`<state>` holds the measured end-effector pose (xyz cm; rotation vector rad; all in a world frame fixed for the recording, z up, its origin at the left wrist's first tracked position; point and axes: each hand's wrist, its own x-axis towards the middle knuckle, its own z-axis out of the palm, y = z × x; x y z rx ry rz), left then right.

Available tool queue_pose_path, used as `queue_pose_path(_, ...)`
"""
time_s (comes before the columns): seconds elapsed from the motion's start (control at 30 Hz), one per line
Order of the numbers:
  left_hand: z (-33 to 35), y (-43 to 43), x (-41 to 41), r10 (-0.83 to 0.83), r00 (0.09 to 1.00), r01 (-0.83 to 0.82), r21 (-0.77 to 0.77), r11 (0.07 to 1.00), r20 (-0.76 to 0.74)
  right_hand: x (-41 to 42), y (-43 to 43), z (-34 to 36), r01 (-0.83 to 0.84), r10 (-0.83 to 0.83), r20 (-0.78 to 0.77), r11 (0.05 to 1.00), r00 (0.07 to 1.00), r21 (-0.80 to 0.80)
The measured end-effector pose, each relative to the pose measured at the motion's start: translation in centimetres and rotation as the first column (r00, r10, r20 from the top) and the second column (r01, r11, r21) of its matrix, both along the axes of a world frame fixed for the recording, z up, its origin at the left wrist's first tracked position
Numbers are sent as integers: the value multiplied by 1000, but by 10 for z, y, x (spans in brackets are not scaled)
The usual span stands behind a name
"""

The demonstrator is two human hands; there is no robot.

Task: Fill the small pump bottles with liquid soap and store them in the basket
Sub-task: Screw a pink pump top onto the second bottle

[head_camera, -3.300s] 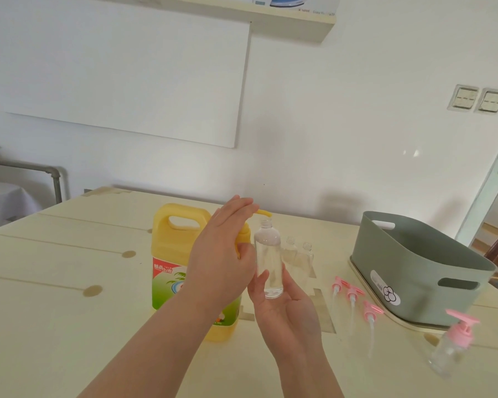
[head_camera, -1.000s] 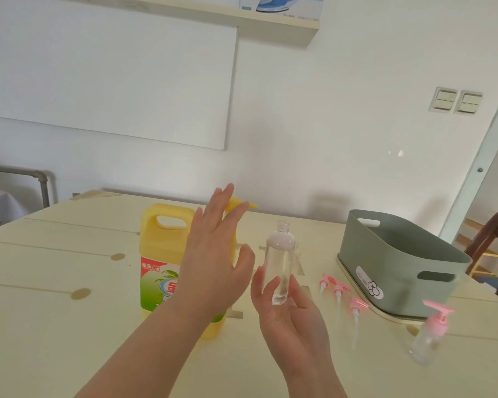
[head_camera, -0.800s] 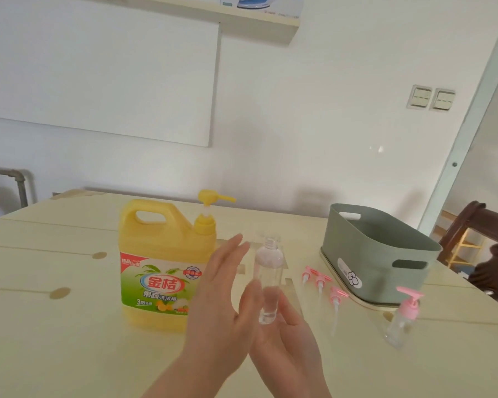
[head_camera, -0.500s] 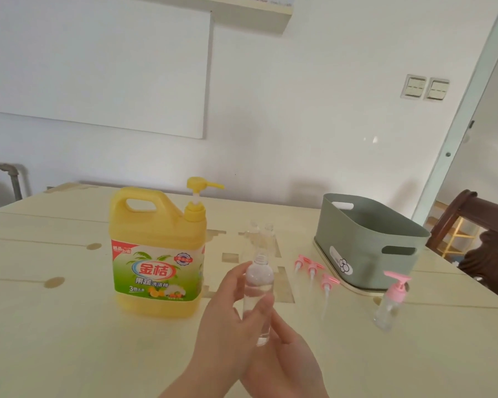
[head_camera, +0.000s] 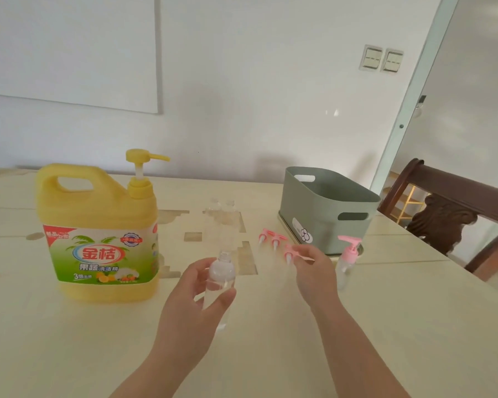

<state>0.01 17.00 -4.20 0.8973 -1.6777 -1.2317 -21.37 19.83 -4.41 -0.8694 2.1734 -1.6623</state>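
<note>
At far left, upright on the pale wooden table (head_camera: pixel 69 340): a big yellow dish-soap jug (head_camera: pixel 98 231) with a green and red label, pump spout pointing right; on the wall above it, a white panel (head_camera: pixel 69 47). Just right of the jug and nearer the camera, the left hand (head_camera: pixel 193 300), raised over the table, thumb and fingers curled round a small clear bottle (head_camera: pixel 220 285); neck open, no pump on it, roughly upright; contents too faint to judge. Farther back, between jug and basket, two more clear bottles (head_camera: pixel 222 214), uncapped, standing close together, hard to make out against the tabletop. To their right, three pink pump heads (head_camera: pixel 276 239) lying in a short row on the table. At the nearest of the three, the right hand (head_camera: pixel 314 271), fingers (head_camera: pixel 304 255) bent and right over the pink plastic; blurred, so no telling whether pinching it or merely touching. Just right of that hand, a capped bottle (head_camera: pixel 347 262), clear with a pink pump on top, standing on the table in front of the basket. Behind it, a green basket (head_camera: pixel 328 214) with cut-out handles and a flower sticker; nothing visible inside from this angle. Higher on the wall, two light switches (head_camera: pixel 383 60); at far right, beside the table's edge, a dark carved wooden chair (head_camera: pixel 449 216).
</note>
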Motion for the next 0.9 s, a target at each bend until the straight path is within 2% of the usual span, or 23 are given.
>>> queue_pose_path(0.07, -2, 1, -5, -17, 1000, 17, -3, 1000, 14, -18, -12, -7, 29, -20, -142, 997, 990, 66)
queue_pose_path(0.17, -1, 2, -10, -41, 999, 41, -9, 999, 27, -32, -30, -14, -15, 99, -308, 965, 946, 264)
queue_pose_path(0.3, 1, 3, -15, -53, 997, 54, -25, 998, 59, -40, -45, -18, 5, 278, -410, 823, 869, 568)
queue_pose_path(0.43, 2, 4, -14, -74, 994, 77, -28, 997, 81, -45, -53, -16, 93, 299, -450, 741, 841, 665)
queue_pose_path(0.57, 3, 6, -16, -83, 993, 84, -17, 996, 80, -31, -47, -4, 189, 265, -519, 722, 813, 665)
queue_pose_path(0.67, 5, 8, -18, -94, 992, 96, -13, 995, 81, -15, -31, 10, 234, 292, -606, 733, 740, 638)
queue_pose_path(0.73, 5, 9, -19, -105, 991, 107, -16, 994, 79, -5, -21, 20, 210, 304, -595, 738, 744, 641)
queue_pose_path(0.77, 6, 11, -19, -112, 991, 114, -19, 993, 78, -1, -15, 27, 167, 295, -559, 757, 775, 632)
queue_pose_path(0.83, 8, 13, -19, -122, 990, 124, -26, 992, 76, 7, -2, 47, -1, 222, -414, 883, 883, 470)
queue_pose_path(0.9, 10, 13, -21, -126, 989, 130, -40, 991, 81, 21, 15, 74, -155, 172, -228, 984, 958, 91)
